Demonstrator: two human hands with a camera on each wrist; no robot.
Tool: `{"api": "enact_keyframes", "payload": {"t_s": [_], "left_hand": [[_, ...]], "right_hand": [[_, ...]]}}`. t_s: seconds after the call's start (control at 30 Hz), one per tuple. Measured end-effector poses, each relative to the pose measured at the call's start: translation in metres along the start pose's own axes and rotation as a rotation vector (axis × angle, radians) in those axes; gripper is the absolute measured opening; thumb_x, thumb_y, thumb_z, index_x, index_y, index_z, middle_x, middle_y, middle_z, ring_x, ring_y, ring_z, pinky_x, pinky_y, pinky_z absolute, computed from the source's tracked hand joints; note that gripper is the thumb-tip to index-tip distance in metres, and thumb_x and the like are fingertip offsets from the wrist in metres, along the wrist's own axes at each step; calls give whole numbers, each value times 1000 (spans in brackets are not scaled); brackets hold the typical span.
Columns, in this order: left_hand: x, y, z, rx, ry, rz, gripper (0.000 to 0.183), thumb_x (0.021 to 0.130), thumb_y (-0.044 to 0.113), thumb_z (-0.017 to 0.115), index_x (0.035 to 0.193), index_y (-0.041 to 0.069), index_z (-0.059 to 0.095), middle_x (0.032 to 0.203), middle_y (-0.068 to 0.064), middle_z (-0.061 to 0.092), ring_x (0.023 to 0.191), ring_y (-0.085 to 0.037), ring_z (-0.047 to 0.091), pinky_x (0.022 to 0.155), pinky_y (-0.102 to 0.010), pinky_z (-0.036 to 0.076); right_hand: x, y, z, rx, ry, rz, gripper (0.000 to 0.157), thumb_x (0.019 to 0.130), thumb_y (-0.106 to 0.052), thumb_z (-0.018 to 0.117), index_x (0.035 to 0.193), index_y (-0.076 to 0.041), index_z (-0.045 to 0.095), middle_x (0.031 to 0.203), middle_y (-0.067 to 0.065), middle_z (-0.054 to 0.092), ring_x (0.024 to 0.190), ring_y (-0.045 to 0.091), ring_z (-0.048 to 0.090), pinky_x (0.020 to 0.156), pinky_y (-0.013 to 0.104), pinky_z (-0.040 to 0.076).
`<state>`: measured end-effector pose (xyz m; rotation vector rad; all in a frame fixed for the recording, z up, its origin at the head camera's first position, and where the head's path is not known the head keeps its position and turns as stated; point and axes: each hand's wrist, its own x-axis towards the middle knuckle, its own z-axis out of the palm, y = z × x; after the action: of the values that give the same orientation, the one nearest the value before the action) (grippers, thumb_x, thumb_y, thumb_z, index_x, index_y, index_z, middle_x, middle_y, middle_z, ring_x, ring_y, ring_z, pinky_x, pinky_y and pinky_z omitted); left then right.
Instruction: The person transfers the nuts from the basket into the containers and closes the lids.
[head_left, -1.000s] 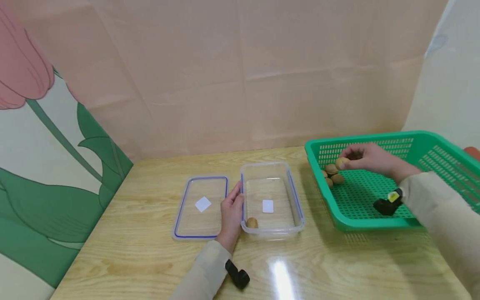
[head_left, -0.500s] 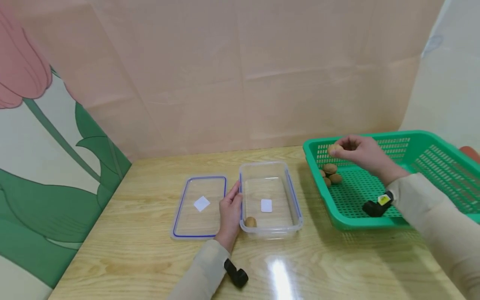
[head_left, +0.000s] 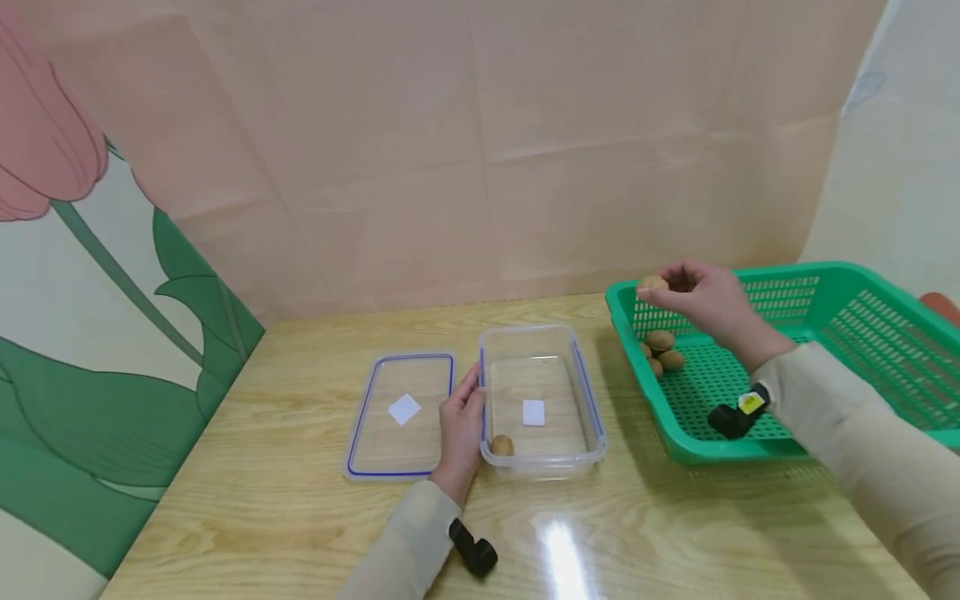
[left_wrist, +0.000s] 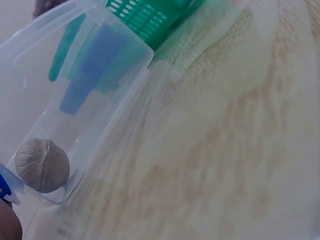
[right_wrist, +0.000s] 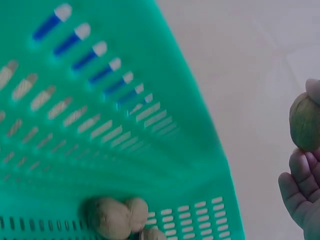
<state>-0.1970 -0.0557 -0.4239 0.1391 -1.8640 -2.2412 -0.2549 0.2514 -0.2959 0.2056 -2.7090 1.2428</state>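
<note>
- Pinching a walnut (head_left: 651, 284), the right hand (head_left: 708, 300) hovers over the green basket (head_left: 693, 387), right of frame.
- More walnuts (head_left: 660, 340) cluster inside.
- Fingers straight, the left hand (head_left: 461, 421) touches a clear container (head_left: 590, 392), lower centre, another walnut (head_left: 502, 446) within.

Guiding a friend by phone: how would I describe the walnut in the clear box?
Find the green basket on the right, then the clear box to its left. The lone walnut sits in that box's near-left corner, unlike those grouped in the basket and the one the right hand pinches.
</note>
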Motion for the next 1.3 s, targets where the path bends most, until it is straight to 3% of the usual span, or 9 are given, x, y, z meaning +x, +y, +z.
{"api": "enact_keyframes", "payload": {"t_s": [0.6, 1.0, 1.3], "left_hand": [[1, -4, 0, 11, -21, -18, 41, 91, 7, 49, 132, 8, 49, 139, -3, 46, 134, -17, 34, 111, -30, 28], [3, -4, 1, 16, -3, -14, 41, 90, 6, 49, 131, 8, 50, 138, -3, 48, 133, -16, 36, 110, -30, 30], [5, -8, 3, 7, -15, 12, 42, 90, 4, 49, 132, 3, 48, 139, -8, 46, 133, -21, 35, 110, -33, 29]], "right_hand": [[-9, -29, 20, 88, -34, -60, 47, 84, -35, 66, 113, 0, 55, 90, -4, 57, 81, 7, 51, 67, 13, 45], [-20, -55, 45, 243, -115, -103, 39, 83, -31, 69, 108, -3, 59, 87, -5, 59, 79, 10, 53, 66, 21, 51], [-24, -65, 72, 263, -200, -78, 44, 82, -28, 69, 115, 0, 57, 101, 9, 61, 86, 11, 56, 70, 18, 52]]}}
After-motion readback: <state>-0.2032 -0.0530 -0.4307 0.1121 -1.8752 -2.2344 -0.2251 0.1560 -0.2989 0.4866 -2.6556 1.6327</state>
